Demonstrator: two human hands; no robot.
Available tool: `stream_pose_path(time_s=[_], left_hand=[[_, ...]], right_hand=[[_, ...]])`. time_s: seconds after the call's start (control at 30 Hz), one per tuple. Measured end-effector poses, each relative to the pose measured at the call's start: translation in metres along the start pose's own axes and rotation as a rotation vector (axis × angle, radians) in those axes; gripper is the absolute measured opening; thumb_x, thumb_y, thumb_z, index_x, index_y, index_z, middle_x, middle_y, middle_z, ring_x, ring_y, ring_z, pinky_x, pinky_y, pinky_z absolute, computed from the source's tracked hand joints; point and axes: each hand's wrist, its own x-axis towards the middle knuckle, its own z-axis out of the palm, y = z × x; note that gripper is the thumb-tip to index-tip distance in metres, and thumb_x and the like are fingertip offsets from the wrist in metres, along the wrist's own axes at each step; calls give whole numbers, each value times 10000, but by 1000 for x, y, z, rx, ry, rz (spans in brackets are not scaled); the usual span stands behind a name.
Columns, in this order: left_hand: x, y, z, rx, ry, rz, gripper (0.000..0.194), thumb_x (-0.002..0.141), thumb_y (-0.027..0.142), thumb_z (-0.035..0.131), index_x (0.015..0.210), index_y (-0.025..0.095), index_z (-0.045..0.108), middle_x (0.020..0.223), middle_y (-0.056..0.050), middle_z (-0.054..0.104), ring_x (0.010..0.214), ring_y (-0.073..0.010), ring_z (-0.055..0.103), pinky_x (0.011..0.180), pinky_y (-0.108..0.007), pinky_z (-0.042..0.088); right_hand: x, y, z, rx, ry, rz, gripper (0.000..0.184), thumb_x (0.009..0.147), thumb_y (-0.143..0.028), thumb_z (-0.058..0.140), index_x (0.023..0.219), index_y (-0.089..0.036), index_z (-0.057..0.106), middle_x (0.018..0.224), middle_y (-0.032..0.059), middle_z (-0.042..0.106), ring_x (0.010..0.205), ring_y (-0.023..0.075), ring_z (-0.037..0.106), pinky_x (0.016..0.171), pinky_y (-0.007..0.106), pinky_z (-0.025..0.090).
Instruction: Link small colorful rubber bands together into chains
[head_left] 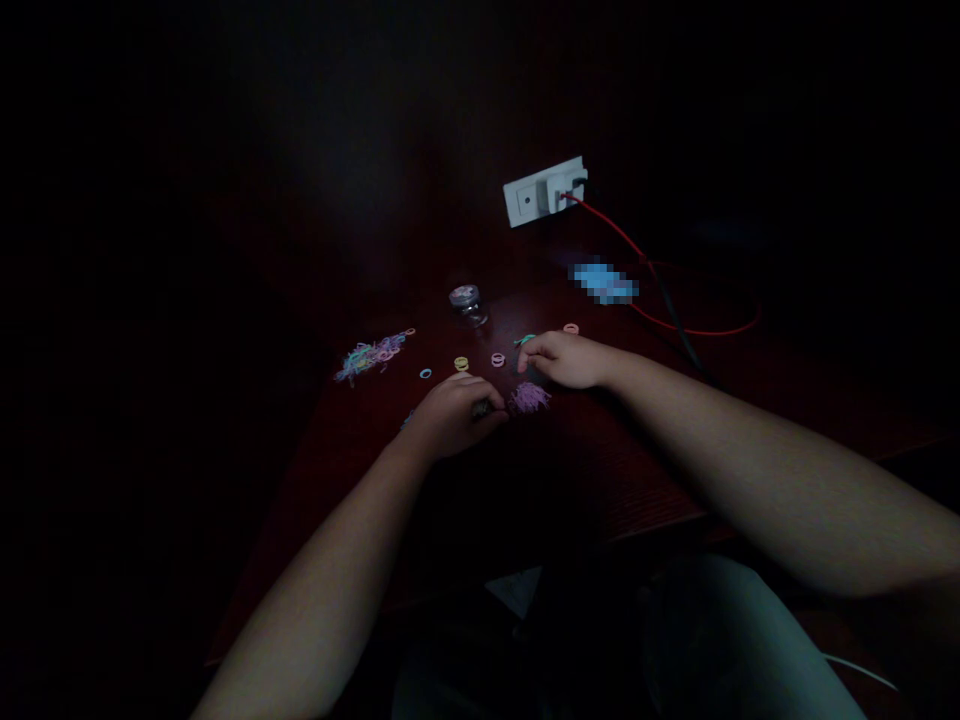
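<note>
My left hand (pixel 463 412) rests on the dark table with its fingers curled in. Its fingertips are beside a small pile of purple elastic bands (pixel 530 398), and what they hold, if anything, is hidden. Behind that pile, my right hand (pixel 568 359) reaches down with bent, closed fingers next to some green bands (pixel 524 340), partly covered by the hand. I cannot make out anything between those fingers. Small ring-shaped bands lie beyond my hands: a yellow group (pixel 461 363), a pink group (pixel 498 359), a blue ring (pixel 426 373) and an orange one (pixel 571 328).
A mixed heap of pastel bands (pixel 373 355) lies at the left. A small clear jar with a lid (pixel 466 300) stands at the back. Behind it is a white wall socket (pixel 536 195) with a red cable (pixel 615 232) running to a blurred blue object (pixel 604 282).
</note>
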Motion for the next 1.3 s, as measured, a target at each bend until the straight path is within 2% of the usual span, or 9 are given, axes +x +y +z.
stream_pose_path(time_s=[0.23, 0.5, 0.83, 0.93, 1.03, 1.1, 1.2, 1.23, 1.3], left_hand=[[2, 2, 2, -25, -61, 86, 147, 844, 271, 596, 957, 232, 682, 959, -19, 705, 912, -174, 625, 889, -366, 443], [2, 4, 5, -39, -57, 92, 235, 842, 275, 601, 1064, 237, 666, 1050, -37, 684, 991, -185, 603, 919, -378, 438], [3, 0, 1, -84, 7, 93, 159, 856, 274, 582, 965, 224, 686, 990, -28, 704, 942, -166, 625, 908, -345, 450], [-2, -19, -5, 6, 132, -93, 167, 862, 315, 562, 861, 216, 696, 928, -23, 716, 895, -171, 635, 900, -337, 454], [-18, -55, -14, 145, 330, -473, 217, 862, 341, 522, 863, 212, 697, 956, -42, 718, 904, -206, 637, 883, -349, 467], [-32, -84, -20, 203, 401, -721, 241, 853, 348, 509, 906, 201, 694, 1002, -65, 713, 948, -229, 633, 912, -358, 460], [-49, -122, -22, 204, 365, -1050, 290, 820, 338, 528, 1038, 221, 678, 1123, -80, 680, 1068, -258, 600, 966, -385, 436], [-53, -130, -22, 189, 333, -1123, 318, 813, 349, 531, 1076, 236, 669, 1158, -82, 665, 1107, -274, 583, 973, -410, 431], [-55, -141, -19, 178, 305, -1167, 343, 800, 370, 543, 1105, 268, 663, 1190, -87, 649, 1159, -318, 549, 970, -482, 423]], right_hand=[[0, 1, 3, -6, -49, 7, 214, 798, -157, 493, 882, -152, 690, 814, 49, 683, 688, 143, 561, 643, 239, 393], [0, 0, 8, 48, -109, -30, 159, 791, -193, 519, 816, -148, 669, 719, 32, 655, 606, 126, 516, 568, 234, 350], [1, 6, 8, 40, -97, -22, 219, 823, -216, 474, 881, -145, 673, 820, 50, 683, 710, 144, 576, 664, 239, 408], [1, 8, 6, 38, -81, -19, 231, 832, -235, 461, 883, -146, 668, 816, 55, 677, 717, 157, 582, 672, 255, 419], [1, 8, 6, 54, -67, -7, 220, 819, -239, 474, 876, -146, 666, 825, 58, 677, 726, 164, 586, 683, 265, 426], [1, 7, 5, 52, -58, 7, 220, 813, -242, 477, 882, -150, 665, 807, 51, 670, 708, 161, 580, 671, 267, 422], [0, 6, 5, 55, -55, 28, 227, 815, -253, 469, 887, -151, 659, 752, 37, 649, 654, 153, 561, 625, 263, 408], [0, 6, 5, 57, -49, 32, 228, 814, -253, 467, 886, -151, 657, 741, 34, 644, 645, 153, 558, 617, 263, 405], [0, 5, 6, 61, -32, 31, 224, 809, -247, 465, 879, -151, 655, 743, 35, 643, 652, 155, 560, 620, 263, 408]])
